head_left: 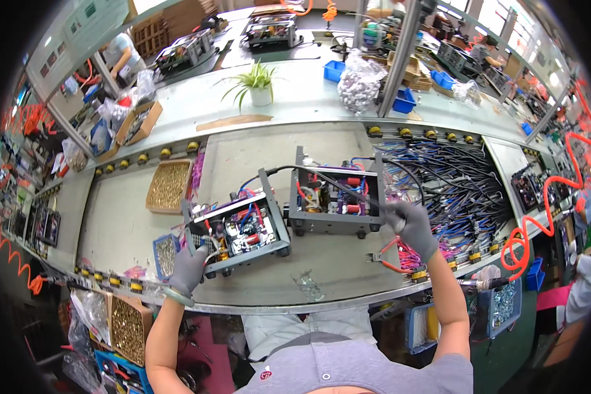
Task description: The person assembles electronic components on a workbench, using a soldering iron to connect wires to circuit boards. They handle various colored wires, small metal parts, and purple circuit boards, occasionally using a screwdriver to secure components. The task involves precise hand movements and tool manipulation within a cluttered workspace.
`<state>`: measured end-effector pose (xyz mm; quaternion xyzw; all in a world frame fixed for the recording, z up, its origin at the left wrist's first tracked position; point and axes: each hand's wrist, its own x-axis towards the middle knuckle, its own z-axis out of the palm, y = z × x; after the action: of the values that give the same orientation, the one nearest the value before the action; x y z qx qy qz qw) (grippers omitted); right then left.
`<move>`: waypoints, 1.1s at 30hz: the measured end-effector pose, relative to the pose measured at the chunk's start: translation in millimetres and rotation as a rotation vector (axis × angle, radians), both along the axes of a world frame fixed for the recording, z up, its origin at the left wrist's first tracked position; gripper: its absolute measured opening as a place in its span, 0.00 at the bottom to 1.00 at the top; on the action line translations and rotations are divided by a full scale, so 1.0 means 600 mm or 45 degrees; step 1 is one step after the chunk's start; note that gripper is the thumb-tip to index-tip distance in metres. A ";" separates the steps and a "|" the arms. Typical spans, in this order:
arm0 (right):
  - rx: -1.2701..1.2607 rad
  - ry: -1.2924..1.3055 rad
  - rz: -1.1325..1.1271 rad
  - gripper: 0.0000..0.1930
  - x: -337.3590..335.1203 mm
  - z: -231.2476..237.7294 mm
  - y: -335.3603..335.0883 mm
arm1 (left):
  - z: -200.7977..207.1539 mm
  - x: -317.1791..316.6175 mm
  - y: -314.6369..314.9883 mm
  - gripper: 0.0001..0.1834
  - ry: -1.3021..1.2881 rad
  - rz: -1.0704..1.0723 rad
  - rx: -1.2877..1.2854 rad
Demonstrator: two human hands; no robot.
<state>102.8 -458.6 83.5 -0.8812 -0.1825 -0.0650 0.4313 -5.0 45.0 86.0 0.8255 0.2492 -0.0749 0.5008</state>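
Two dark grey open-topped metal chassis with circuit boards, red parts and wires inside stand side by side before me. The left chassis [281, 231] is tilted slightly; the right chassis [335, 224] sits a little farther away. My left hand [189, 270], in a grey glove, closes on the near left corner of the left chassis. Beside the right chassis, my gloved right hand [415, 231] has its fingers curled around a black cable [322, 176] that arches over from the left chassis. Its fingertips are partly hidden. Red-handled pliers [393, 266] lie below the right hand.
A cardboard box of brass-coloured parts [169, 186] and a blue bin of small metal parts [166, 256] stand at left. Bundled cables [450, 184] cover the right side. A potted plant [261, 96] stands on the shelf beyond. A coiled orange hose [519, 246] hangs at right.
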 end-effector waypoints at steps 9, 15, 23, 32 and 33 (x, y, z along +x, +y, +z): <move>-0.760 0.173 -0.391 0.34 0.246 0.090 0.099 | -0.042 0.039 0.031 0.14 -0.286 0.060 0.051; -0.743 -0.145 -0.542 0.29 0.179 0.010 0.111 | -0.052 0.051 0.052 0.17 -0.414 0.132 0.094; -0.044 -0.403 -0.493 0.23 0.109 -0.011 0.095 | -0.135 -0.044 -0.010 0.25 -0.780 0.206 0.675; 0.035 -0.765 -0.413 0.18 0.006 0.047 0.061 | -0.270 -0.170 -0.030 0.36 -0.933 -0.250 1.036; -0.011 -0.725 -0.342 0.15 0.016 0.060 0.051 | -0.293 -0.178 -0.026 0.37 -0.861 -0.149 0.760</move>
<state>112.3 -428.3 119.4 -0.8456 -0.1781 -0.3647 0.3468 -112.1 29.2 -89.9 0.9245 0.0353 0.2460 0.2890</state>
